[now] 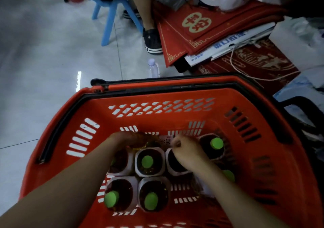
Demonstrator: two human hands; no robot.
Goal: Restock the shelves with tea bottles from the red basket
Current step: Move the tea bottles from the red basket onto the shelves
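View from above. The red basket (157,96) stood on the tiled floor (43,52), near and centre, with its black handles (157,84) folded down along the rim. Upright tea bottles (147,162) with green caps and white labels stood inside it in two rows, and further caps showed at the right of the basket. Both forearms reached into the basket from the near edge.

The left hand (126,138), blurred, was curled over the top of a bottle at the far left of the cluster, where a gold-coloured label showed just beyond the fingers. The right hand (185,148) had its fingers curled tight round the top of a bottle in the far row, hiding its cap; a capped bottle stood just right of it.

Beyond the basket, a small clear bottle (153,68) stood on the floor. Far left was a blue chair (112,17), and beside it a seated person's leg and dark shoe (151,40). Far right lay red bags (210,27) with gold print.
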